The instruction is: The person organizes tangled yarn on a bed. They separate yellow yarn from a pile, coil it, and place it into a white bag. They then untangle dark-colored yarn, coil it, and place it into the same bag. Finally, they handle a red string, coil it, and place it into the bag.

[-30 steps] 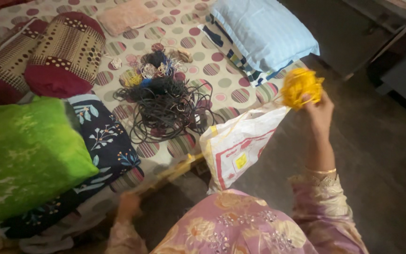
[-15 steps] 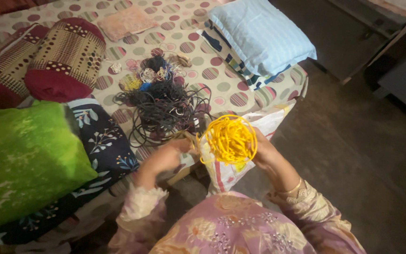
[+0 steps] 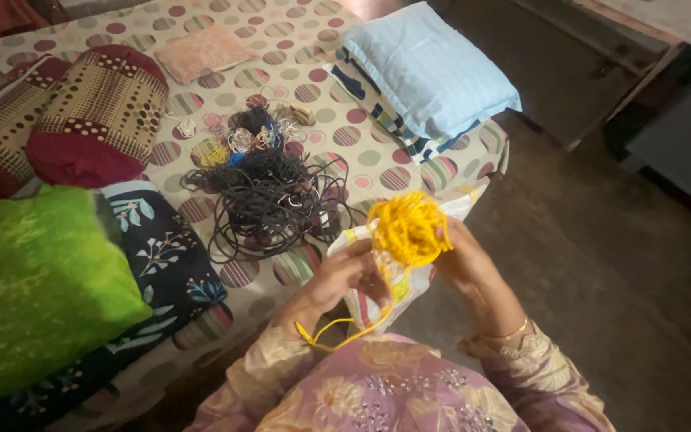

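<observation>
A tangled bundle of yellow cord is held in front of me, above a white plastic bag with red and yellow print. My right hand grips the bundle from the right side. My left hand pinches a loose yellow strand that loops down toward my lap. The bag hangs off the bed's edge, mostly hidden behind my hands.
On the dotted bedsheet lies a heap of black cords with mixed coloured cords behind it. A green pillow, a maroon bolster, a light blue pillow and a dark floor surround it.
The yellow bundle came down from my raised right hand to in front of me. My left hand rose from the bed's edge, took the cord and now pulls a strand downward.
</observation>
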